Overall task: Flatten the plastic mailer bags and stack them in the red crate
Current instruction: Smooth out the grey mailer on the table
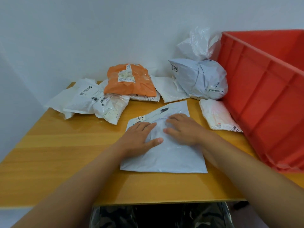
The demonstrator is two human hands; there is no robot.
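Note:
A pale grey mailer bag (166, 155) lies flat on the wooden table (65, 153) in front of me. My left hand (139, 137) presses palm-down on its left half, fingers straight. My right hand (182, 129) presses flat on its upper middle. The red crate (266, 102) stands at the right edge of the table, its inside mostly out of view. Further back lie unflattened bags: an orange one (130, 81), a bulging grey one (202, 79), a white one with red print (217, 116) next to the crate, and several white ones (85, 97) at the left.
A crumpled clear plastic bag (199, 43) sits behind the grey bulging bag against the white wall. The table's near edge runs just above my lap. Bare tabletop stretches to the left of the flat bag.

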